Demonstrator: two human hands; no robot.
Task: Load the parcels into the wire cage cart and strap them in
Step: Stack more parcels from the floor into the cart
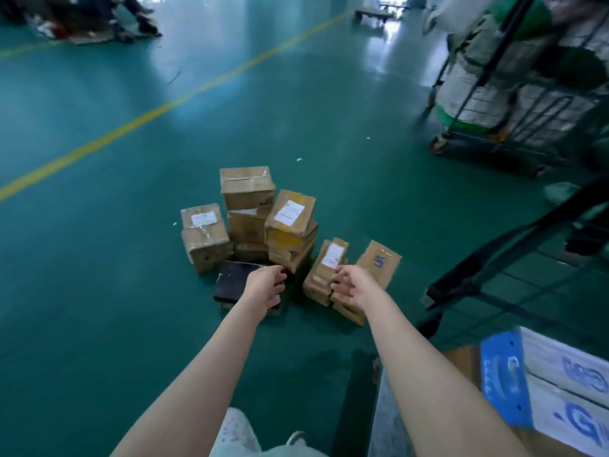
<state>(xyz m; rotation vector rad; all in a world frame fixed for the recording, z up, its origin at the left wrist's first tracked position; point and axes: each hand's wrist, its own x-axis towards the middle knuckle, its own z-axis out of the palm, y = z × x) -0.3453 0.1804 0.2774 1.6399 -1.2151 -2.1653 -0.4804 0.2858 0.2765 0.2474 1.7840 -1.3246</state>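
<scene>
A heap of brown cardboard parcels (247, 189) lies on the green floor ahead of me. A black parcel (232, 283) sits at its near left, and two flat brown parcels (324, 268) lean together at the right, one marked with a blue 5 (379, 258). My left hand (265, 286) reaches out over the black parcel, fingers loosely curled, holding nothing. Empty too, my right hand (354, 285) hovers with spread fingers over the leaning parcels. The wire cage cart (514, 268) stands to my right, its dark frame and mesh side in view.
A white-and-blue carton (553, 380) lies at the lower right by the cart. Another cage cart (514, 84) full of sacks stands at the far right. A yellow line (158, 110) crosses the floor. People sit at the far left. A low dolly (374, 14) stands far back.
</scene>
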